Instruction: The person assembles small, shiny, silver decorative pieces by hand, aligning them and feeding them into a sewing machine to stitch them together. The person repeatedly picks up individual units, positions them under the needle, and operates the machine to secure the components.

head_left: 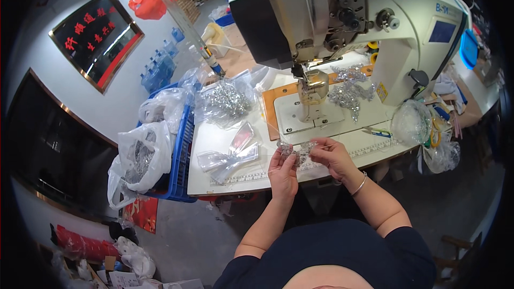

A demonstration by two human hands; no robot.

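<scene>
At the front edge of the sewing table, my left hand (284, 167) and my right hand (333, 158) pinch a small silvery, glittery bow-like piece (300, 152) between them. Its exact shape is partly covered by my fingers. Just beyond stands a white industrial sewing machine (396, 37), its presser foot area (310, 88) over a metal plate. Several similar silver glitter pieces (350, 91) lie heaped right of the needle. Left of the plate, a clear plastic bag (225, 100) holds more sparkly silver pieces. Shiny clear-silver bows (230, 158) lie on the near left of the table.
A blue crate (182, 155) with white plastic bags (142, 155) stands against the table's left side. Thread snips (377, 132) lie near the ruler strip along the front edge. At the right end are a clear bag (412, 123) and yellow-handled scissors (436, 135).
</scene>
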